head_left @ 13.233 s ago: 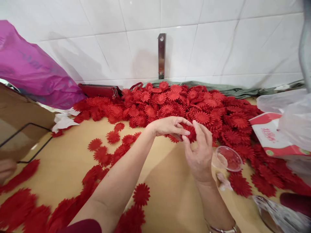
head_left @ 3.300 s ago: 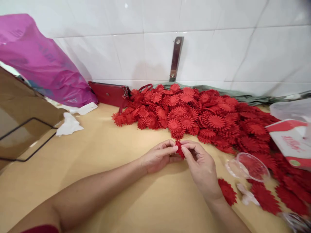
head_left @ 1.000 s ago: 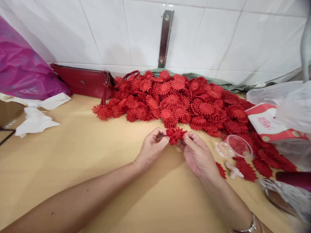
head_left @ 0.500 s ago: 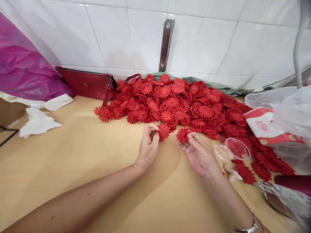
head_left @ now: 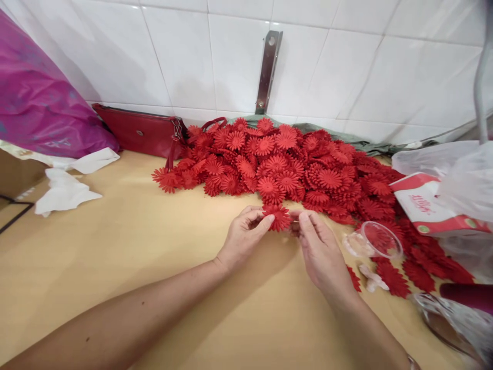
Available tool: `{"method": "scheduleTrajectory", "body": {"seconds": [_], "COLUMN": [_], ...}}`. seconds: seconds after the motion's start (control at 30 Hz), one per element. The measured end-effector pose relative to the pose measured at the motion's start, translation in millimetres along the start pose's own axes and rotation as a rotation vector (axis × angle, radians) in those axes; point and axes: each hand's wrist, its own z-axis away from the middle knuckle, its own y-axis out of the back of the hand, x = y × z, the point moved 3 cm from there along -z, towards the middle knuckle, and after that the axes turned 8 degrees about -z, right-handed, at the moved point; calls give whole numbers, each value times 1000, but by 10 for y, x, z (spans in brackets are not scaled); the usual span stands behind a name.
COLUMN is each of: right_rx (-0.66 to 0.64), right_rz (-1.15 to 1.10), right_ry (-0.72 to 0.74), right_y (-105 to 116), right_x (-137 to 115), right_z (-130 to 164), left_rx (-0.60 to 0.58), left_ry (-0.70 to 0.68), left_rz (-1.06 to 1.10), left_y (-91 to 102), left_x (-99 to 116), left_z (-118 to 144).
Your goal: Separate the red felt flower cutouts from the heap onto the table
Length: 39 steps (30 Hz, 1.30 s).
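My left hand (head_left: pixel 248 231) is closed on a red flower-shaped piece (head_left: pixel 278 218), its thumb lying over the petals. The piece has long narrow petals and faces up toward me; whether it is one layer or more I cannot make out. At its right edge is my right hand (head_left: pixel 321 246), with thumb and fingers drawn together close to the petal tips. What those fingers hold, if anything, is hidden. Just behind both hands lies a large heap of similar red flower pieces (head_left: pixel 269 164).
Right of my hands are a clear plastic cup (head_left: pixel 381 240), a crumpled white scrap (head_left: pixel 373 278), loose red flowers (head_left: pixel 393 277) and a red-and-white box (head_left: pixel 427 203). A red purse (head_left: pixel 138 131), purple bag (head_left: pixel 46 97) and white tissue (head_left: pixel 65 192) lie left. A tiled wall (head_left: pixel 185 56) stands behind.
The two flower pieces, held apart in separate hands before, have come together, and one flower shape now shows in my left hand. My left hand moved right; the view shifted slightly.
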Motion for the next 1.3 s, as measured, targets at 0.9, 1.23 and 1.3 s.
{"method": "scheduleTrajectory", "body": {"seconds": [0.9, 1.23, 1.3], "right_rx": [-57, 58, 75], "right_rz": [-181, -429, -464], "right_ry": [-21, -137, -167], "right_y": [48, 69, 93], "right_x": [44, 54, 72], "right_z": [-61, -110, -125], "left_rx": [-105, 65, 78], "left_ry": [22, 61, 76], "left_rz": [72, 95, 129], "left_y": [0, 35, 33], "left_x": [30, -24, -48], "left_z": [15, 8, 2]}}
